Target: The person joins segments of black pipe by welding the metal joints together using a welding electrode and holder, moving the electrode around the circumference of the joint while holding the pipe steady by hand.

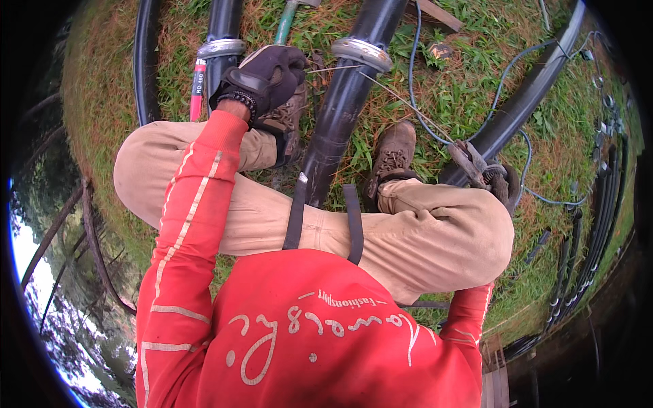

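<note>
My left hand (262, 80), in a black glove, is closed on one end of a thin wire (401, 98). The wire reaches the middle black pipe (335, 119) just below its metal collar (361, 54). From the pipe's other side it runs slanting down to my right hand (486, 173). That hand, also gloved, is beside my right knee and closed around the wire's other end; its fingers are partly hidden, and I cannot tell if a tool is in them. The middle pipe lies between my boots, its near end by my legs.
Left of it lie a second collared black pipe (224, 30) and a thinner one (145, 61). A red tube (197, 88) and a green-handled tool (286, 24) lie nearby. At right are another black pipe (527, 95), a blue-grey cable (413, 64) and several dark pipes (592, 251).
</note>
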Demonstrator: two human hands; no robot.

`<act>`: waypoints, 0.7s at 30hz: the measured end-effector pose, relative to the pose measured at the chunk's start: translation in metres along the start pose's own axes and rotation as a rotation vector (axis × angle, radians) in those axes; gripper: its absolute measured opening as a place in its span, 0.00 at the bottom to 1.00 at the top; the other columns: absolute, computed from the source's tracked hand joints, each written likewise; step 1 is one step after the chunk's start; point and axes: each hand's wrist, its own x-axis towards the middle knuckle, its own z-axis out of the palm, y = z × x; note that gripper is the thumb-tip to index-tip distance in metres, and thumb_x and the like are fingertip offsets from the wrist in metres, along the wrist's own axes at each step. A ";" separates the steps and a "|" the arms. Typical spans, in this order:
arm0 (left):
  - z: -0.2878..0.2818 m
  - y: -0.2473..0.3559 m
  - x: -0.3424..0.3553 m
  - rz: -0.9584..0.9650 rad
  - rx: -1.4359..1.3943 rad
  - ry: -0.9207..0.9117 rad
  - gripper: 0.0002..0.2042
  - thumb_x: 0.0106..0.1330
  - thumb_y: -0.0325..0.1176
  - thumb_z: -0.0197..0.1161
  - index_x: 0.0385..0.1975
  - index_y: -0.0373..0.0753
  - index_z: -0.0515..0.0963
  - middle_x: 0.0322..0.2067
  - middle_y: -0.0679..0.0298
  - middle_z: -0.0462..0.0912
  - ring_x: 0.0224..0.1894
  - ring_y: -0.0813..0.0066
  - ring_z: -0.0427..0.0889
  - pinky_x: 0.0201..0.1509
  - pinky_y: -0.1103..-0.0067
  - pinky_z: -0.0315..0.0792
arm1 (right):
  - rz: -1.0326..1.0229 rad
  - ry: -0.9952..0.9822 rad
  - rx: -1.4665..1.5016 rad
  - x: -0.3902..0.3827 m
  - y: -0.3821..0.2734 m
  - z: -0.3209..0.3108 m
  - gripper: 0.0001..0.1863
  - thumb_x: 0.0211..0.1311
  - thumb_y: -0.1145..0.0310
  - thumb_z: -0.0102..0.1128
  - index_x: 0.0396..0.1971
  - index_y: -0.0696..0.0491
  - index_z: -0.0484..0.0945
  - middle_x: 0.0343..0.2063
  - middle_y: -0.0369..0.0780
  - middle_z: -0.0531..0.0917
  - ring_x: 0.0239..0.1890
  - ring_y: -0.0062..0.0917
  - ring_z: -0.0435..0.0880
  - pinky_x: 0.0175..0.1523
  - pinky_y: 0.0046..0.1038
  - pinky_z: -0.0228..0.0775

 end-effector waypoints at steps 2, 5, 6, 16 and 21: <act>0.000 0.001 0.000 -0.001 0.028 0.004 0.16 0.72 0.37 0.67 0.54 0.37 0.87 0.47 0.48 0.90 0.51 0.51 0.89 0.61 0.64 0.81 | -0.029 -0.003 -0.035 0.003 -0.004 -0.002 0.24 0.54 0.62 0.81 0.51 0.50 0.86 0.68 0.52 0.75 0.66 0.51 0.80 0.64 0.46 0.79; 0.001 0.001 0.001 -0.005 0.038 0.016 0.15 0.71 0.36 0.68 0.54 0.38 0.87 0.47 0.49 0.91 0.51 0.51 0.90 0.61 0.63 0.81 | -0.033 -0.024 -0.048 0.003 0.000 -0.001 0.23 0.55 0.61 0.81 0.51 0.49 0.87 0.68 0.52 0.74 0.67 0.52 0.80 0.64 0.47 0.79; 0.001 0.000 0.001 -0.011 0.033 0.017 0.15 0.71 0.36 0.68 0.54 0.38 0.87 0.47 0.50 0.91 0.51 0.51 0.90 0.60 0.64 0.82 | -0.007 -0.042 -0.025 0.003 0.002 -0.001 0.23 0.55 0.61 0.80 0.51 0.49 0.87 0.67 0.52 0.75 0.66 0.52 0.80 0.65 0.47 0.79; 0.000 -0.008 0.001 0.012 0.049 0.074 0.14 0.70 0.35 0.70 0.52 0.37 0.89 0.44 0.50 0.92 0.45 0.52 0.91 0.54 0.64 0.83 | 0.022 -0.013 -0.012 0.011 -0.017 0.002 0.22 0.56 0.63 0.80 0.51 0.50 0.87 0.67 0.53 0.75 0.66 0.52 0.79 0.65 0.48 0.77; 0.004 0.002 0.008 0.070 0.121 0.104 0.11 0.69 0.27 0.62 0.45 0.39 0.90 0.35 0.54 0.91 0.34 0.72 0.87 0.41 0.71 0.79 | -0.086 0.066 -0.016 0.005 0.002 0.018 0.23 0.62 0.59 0.78 0.54 0.51 0.86 0.65 0.55 0.76 0.62 0.52 0.82 0.57 0.46 0.82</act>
